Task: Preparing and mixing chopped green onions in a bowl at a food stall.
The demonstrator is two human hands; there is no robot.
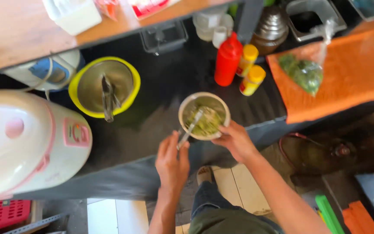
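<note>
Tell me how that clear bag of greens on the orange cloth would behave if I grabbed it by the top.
The bag of greens would probably sag: thin film, with its leafy contents slumped at the bottom. It looks light for its size, being mostly leaves. The twisted neck seems the easiest hold, though glossy plastic may slip. Lying flat on the orange cloth, it is unlikely to roll.

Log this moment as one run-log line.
left hand: holds spoon in bowl of greens | right hand: grips bowl rim | bowl on dark counter | nearby: red squeeze bottle, yellow-rimmed pot
</note>
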